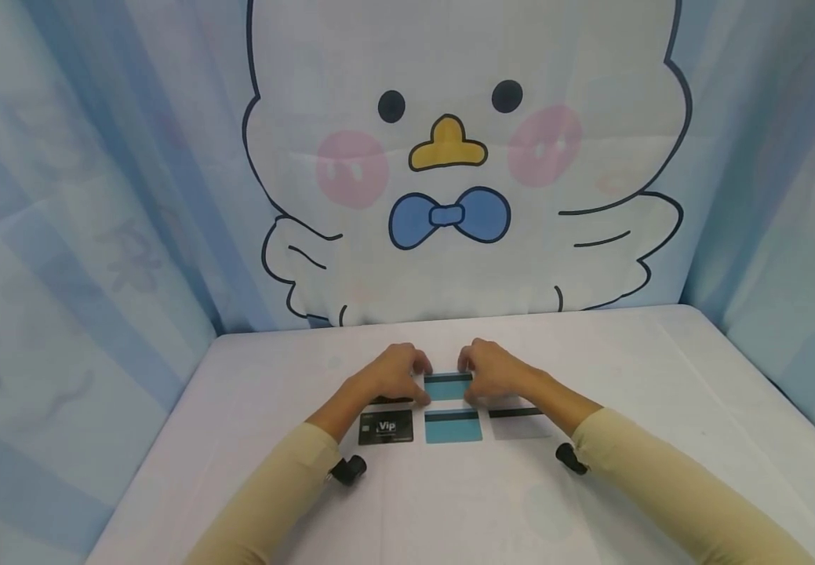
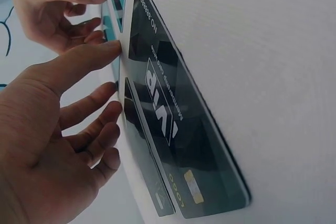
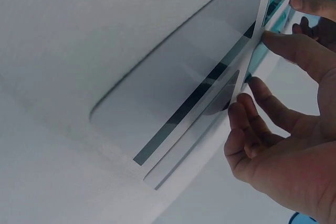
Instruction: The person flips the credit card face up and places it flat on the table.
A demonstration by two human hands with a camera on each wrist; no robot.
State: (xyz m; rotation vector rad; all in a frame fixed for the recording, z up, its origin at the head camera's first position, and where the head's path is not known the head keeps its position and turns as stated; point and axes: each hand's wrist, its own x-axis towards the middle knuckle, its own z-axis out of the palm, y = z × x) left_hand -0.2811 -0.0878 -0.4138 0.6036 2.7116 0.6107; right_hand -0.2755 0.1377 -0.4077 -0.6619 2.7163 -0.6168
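Note:
Six cards, seen as two rows of three, lie on the white tablecloth. My left hand (image 1: 396,373) is at the left edge of the back blue card (image 1: 448,388), thumb low and fingers near its far corner. Across from it, my right hand (image 1: 495,370) has thumb and fingertips at the card's right edge. A second blue card (image 1: 452,428) with a dark stripe sits in front. Left of that is a black VIP card (image 1: 386,428), and behind it another black card (image 2: 146,153). On the right lie a grey striped card (image 3: 178,72) and another grey card (image 3: 186,141) behind it.
The white-covered table (image 1: 449,502) extends around the cards. Behind it hangs a curtain (image 1: 449,275) printed with a cartoon bird, with blue curtains at both sides. Small black wrist cameras (image 1: 349,470) show below the sleeves.

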